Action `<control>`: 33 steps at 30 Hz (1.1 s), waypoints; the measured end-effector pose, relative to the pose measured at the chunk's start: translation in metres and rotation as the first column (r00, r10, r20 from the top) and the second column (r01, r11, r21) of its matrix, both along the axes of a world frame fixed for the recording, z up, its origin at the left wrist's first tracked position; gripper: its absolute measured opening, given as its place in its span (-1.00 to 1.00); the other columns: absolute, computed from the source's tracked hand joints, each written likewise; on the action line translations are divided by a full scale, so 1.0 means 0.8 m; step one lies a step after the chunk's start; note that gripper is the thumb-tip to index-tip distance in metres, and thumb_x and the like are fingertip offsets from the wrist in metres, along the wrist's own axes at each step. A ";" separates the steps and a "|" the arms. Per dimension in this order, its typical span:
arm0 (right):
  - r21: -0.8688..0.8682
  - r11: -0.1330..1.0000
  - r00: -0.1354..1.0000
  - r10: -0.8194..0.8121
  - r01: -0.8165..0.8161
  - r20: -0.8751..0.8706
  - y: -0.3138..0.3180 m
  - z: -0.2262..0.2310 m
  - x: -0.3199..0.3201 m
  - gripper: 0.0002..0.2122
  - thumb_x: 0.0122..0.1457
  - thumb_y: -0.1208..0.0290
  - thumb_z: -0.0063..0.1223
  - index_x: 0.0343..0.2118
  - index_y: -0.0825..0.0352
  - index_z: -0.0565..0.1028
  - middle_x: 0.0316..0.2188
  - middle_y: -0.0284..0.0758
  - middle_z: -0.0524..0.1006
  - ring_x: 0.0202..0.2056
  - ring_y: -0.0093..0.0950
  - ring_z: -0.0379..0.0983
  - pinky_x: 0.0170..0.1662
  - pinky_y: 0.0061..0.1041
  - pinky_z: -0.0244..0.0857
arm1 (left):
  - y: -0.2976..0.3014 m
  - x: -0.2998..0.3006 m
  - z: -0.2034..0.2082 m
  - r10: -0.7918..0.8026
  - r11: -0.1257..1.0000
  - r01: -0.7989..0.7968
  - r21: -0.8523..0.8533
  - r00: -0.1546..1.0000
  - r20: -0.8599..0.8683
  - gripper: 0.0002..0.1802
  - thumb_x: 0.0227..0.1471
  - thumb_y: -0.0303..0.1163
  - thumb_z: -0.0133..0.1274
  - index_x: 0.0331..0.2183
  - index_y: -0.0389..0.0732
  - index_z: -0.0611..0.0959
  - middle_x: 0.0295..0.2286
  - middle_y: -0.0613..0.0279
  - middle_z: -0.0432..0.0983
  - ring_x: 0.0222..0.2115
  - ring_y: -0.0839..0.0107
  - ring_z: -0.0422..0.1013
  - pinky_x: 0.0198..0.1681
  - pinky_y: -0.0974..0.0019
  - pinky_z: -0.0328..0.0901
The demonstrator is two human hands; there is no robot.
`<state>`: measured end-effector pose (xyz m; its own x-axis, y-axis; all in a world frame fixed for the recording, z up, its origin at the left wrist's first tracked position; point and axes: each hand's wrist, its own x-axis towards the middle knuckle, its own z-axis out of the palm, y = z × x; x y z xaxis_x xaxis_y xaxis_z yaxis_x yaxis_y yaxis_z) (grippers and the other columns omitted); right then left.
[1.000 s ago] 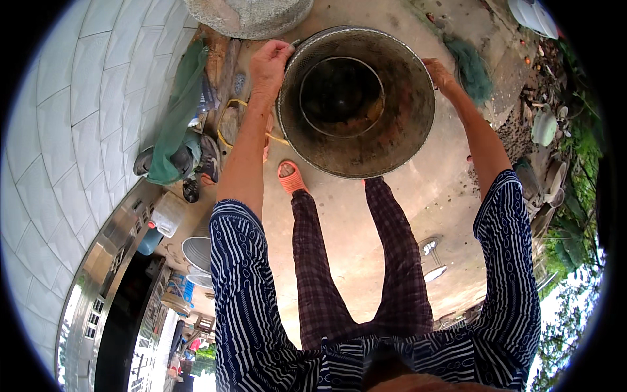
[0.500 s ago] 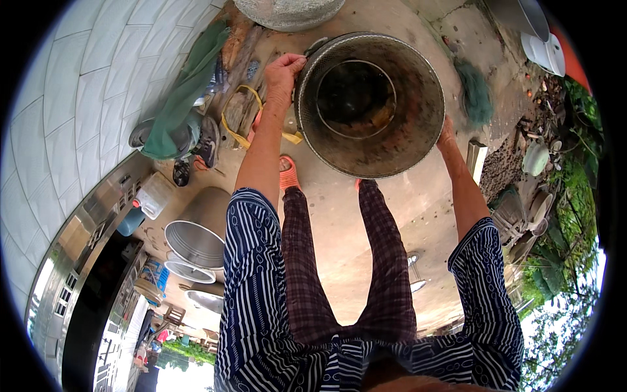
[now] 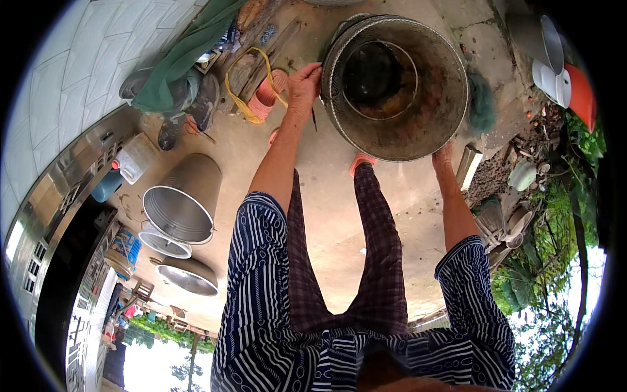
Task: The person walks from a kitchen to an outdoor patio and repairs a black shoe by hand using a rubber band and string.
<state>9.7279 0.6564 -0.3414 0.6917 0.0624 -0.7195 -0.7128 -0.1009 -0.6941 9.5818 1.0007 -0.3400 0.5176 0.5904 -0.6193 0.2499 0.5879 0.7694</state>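
Note:
A large round metal barrel [image 3: 428, 85] is held out in front of me, its wide mouth facing up toward me. Soot and brown stains coat its inner wall; a thin ring sits low inside, beside a dark round patch. My left hand [image 3: 305, 85] is closed at the barrel's left rim. On the near right side, my right hand [image 3: 444, 157] supports it, the fingers partly hidden behind the wall. My feet in orange slippers [image 3: 363, 162] stand just nearer than the barrel.
Left of me lie a metal drum [image 3: 186, 196], pot lids [image 3: 186, 277], a white jug [image 3: 136, 159] and shoes [image 3: 208, 101]. A yellow strap loop [image 3: 245, 108] lies by planks. A wooden block [image 3: 469, 166], green netting [image 3: 482, 104] and a metal pot [image 3: 537, 40] are at right.
The barrel has moved forward and a little to the right, with both hands on it. I have stepped along, and the drum and lids show farther left.

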 end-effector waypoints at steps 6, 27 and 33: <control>-0.194 0.973 0.992 0.125 -0.127 -0.021 -0.003 0.020 -0.047 -0.83 0.00 0.39 -0.09 -0.32 0.25 0.39 -0.36 -0.42 0.44 -0.33 -0.55 0.34 -0.31 -0.53 0.25 | -0.020 -0.017 0.012 -0.046 0.999 0.045 0.031 0.998 0.032 -0.84 -0.04 -0.49 -0.10 -0.34 -0.29 0.51 -0.58 0.31 0.43 -0.66 0.60 0.32 -0.62 0.58 0.22; -0.353 0.890 0.957 0.281 -0.289 -0.076 0.062 0.095 -0.135 -0.87 -0.01 0.46 -0.02 -0.52 0.42 0.46 -0.68 -0.36 0.41 -0.74 -0.67 0.17 -0.64 -0.73 0.09 | -0.086 -0.049 0.026 -0.174 0.983 0.163 -0.087 0.975 -0.139 -0.78 -0.01 -0.48 -0.25 -0.37 -0.38 0.47 -0.61 0.13 0.46 -0.69 0.39 0.41 -0.63 0.41 0.35; -0.170 0.981 0.979 0.057 -0.091 -0.194 0.078 0.082 -0.132 -0.91 -0.06 0.55 -0.03 -0.58 0.49 0.40 -0.69 -0.29 0.41 -0.71 -0.62 0.22 -0.66 -0.69 0.10 | -0.086 -0.048 0.018 -0.231 0.962 0.214 -0.167 0.969 -0.088 -0.78 -0.02 -0.52 -0.22 -0.31 -0.41 0.44 -0.57 0.07 0.45 -0.67 0.33 0.42 -0.59 0.34 0.38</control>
